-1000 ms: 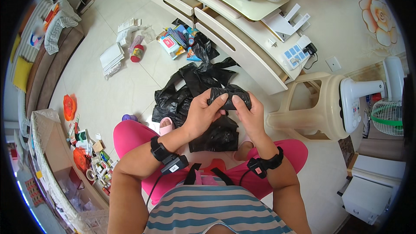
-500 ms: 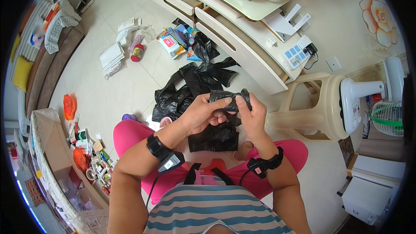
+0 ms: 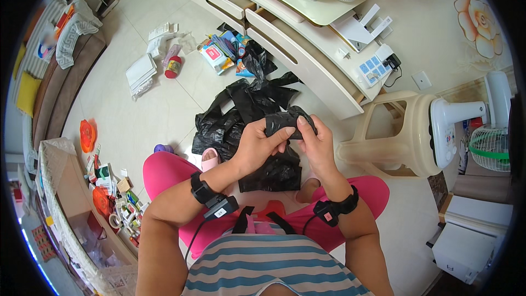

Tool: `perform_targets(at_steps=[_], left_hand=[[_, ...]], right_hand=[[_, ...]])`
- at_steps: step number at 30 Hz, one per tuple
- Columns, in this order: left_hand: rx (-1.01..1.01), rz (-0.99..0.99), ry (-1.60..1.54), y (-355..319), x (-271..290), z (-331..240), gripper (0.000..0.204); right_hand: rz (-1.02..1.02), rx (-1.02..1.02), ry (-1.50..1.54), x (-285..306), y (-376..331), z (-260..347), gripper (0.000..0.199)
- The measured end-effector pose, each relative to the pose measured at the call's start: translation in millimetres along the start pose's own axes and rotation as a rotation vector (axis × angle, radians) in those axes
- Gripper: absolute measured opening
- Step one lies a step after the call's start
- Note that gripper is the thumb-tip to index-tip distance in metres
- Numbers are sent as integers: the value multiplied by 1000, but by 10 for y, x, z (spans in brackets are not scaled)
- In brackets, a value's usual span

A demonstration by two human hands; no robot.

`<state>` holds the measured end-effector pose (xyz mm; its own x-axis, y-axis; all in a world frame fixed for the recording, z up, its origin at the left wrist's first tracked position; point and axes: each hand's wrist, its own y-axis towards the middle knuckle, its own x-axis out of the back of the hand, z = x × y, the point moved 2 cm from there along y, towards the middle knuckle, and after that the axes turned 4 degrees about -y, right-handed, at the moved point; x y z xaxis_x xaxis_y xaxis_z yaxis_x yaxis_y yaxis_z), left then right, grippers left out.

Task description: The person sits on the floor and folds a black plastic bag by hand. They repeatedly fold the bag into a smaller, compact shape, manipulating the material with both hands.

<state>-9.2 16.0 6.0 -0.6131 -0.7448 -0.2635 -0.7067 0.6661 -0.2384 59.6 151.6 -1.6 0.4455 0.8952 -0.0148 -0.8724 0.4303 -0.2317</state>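
Note:
Between my two hands is a black plastic bag [image 3: 282,124], folded into a small thick bundle. My left hand [image 3: 256,145] grips its left end, with the thumb pressed along the near edge. The right end is pinched by my right hand [image 3: 316,141], thumb on top. Below and beyond them, more black plastic bags [image 3: 219,126] lie crumpled and spread over the floor. One flattened black bag [image 3: 271,175] rests on the floor between my knees, partly under my hands.
Wipes and other packets [image 3: 216,57] lie by the open drawer [image 3: 307,66] of a pale cabinet. A red-lidded jar [image 3: 173,67] and white packets [image 3: 141,74] sit farther left. Small goods [image 3: 123,203] crowd the left floor. A beige plastic stool [image 3: 405,137] lies sideways at right.
My left hand has turned over the bundle, its fingers now curled behind it and its thumb lower. The bundle looks more tightly folded at its right end.

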Motion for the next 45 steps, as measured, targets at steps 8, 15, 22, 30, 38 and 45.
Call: perform_targets(at_steps=[8, 15, 22, 30, 38, 45], left_hand=[[311, 44, -430, 54, 40, 7, 20], [133, 79, -288, 38, 42, 34, 14], [-3, 64, -56, -8, 9, -9, 15], [223, 48, -373, 12, 8, -35, 17], [116, 46, -336, 34, 26, 28, 14], [-42, 36, 1, -21, 4, -26, 18]], right_hand=[[-114, 368, -332, 43, 16, 2, 33], [-46, 241, -161, 27, 4, -18, 32], [-31, 158, -89, 11, 7, -21, 33], [-140, 453, -380, 38, 22, 4, 36], [-34, 173, -55, 3, 5, -61, 29], [20, 55, -28, 3, -13, -8, 31]])
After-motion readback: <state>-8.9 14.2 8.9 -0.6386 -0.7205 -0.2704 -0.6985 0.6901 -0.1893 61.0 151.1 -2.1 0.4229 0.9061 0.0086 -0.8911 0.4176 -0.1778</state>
